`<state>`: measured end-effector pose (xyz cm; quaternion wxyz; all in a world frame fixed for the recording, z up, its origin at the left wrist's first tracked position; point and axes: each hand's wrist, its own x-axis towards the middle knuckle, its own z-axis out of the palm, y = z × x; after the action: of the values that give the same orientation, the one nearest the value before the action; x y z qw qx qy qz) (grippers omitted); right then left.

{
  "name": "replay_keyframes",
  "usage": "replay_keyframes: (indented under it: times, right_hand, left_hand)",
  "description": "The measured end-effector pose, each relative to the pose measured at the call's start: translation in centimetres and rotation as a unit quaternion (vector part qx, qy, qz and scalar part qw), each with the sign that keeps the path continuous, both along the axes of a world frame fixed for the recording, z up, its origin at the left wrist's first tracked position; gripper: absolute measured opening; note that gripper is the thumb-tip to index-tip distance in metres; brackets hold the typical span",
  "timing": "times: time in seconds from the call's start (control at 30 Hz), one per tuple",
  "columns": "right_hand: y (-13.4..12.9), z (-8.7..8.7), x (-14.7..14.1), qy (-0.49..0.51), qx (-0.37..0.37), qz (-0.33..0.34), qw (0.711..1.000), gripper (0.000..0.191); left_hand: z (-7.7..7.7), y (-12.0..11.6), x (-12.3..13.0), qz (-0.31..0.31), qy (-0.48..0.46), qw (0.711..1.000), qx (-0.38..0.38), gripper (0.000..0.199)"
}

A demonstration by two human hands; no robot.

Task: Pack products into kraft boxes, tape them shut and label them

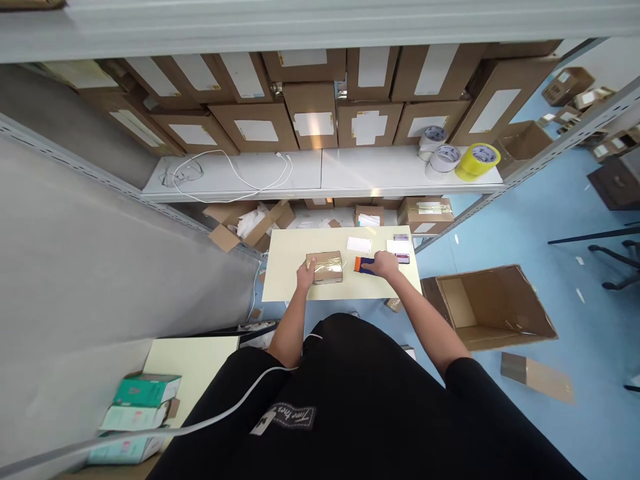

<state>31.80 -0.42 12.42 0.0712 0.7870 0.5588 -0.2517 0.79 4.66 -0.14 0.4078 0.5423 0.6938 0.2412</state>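
A small brown carton (327, 267) with shiny tape across its top lies on the pale yellow table (285, 260). My left hand (306, 274) grips the carton at its left end, thumb on top. To the right, my right hand (384, 265) is closed on a dark blue and orange object (364, 265), held low over or on the table; what it is cannot be made out. Behind it lies a white paper label (359, 245). More papers and a small dark-edged item (403, 259) lie beside my right hand.
Taped and labelled cartons (257, 130) fill the shelf behind the table. White tape rolls (444, 159), a yellow roll (477, 161) and a white cable (235, 198) are on the shelf board (370, 170). A large open box (493, 307) stands on the floor at right.
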Motion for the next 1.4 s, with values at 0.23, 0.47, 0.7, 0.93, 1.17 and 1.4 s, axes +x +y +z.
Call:
replay_keyframes:
  times: [0.23,0.47,0.7,0.93,1.17,1.4]
  right_hand:
    - [1.6,-3.7,-7.3,0.008,-0.008,0.022,1.0,0.051]
    - [0.0,-8.1,-4.4,0.014,-0.041,-0.041,0.998,0.028]
    - [-5.7,-13.7,-0.1,0.019,-0.056,-0.161,0.985,0.037]
    - [-4.5,-13.7,-3.1,0.127,0.033,-0.14,0.981,0.045]
    - [-2.3,-11.7,-10.6,0.491,0.113,-0.095,0.859,0.072]
    - [-4.5,-10.6,-7.2,0.595,0.139,-0.167,0.774,0.06]
  left_hand:
    - [-0.3,-0.5,-0.3,0.0,-0.027,1.0,0.004,0.056]
    - [-0.2,-0.8,-0.6,0.008,-0.034,0.999,0.005,0.054]
    - [-0.3,-0.2,-0.6,0.007,-0.023,1.0,0.002,0.054]
    - [-0.6,0.0,-0.9,0.01,-0.001,1.0,-0.009,0.055]
    - [-0.2,0.6,-0.6,-0.002,0.019,1.0,-0.019,0.055]
    - [0.3,-0.7,0.4,-0.084,-0.167,0.982,0.028,0.071]
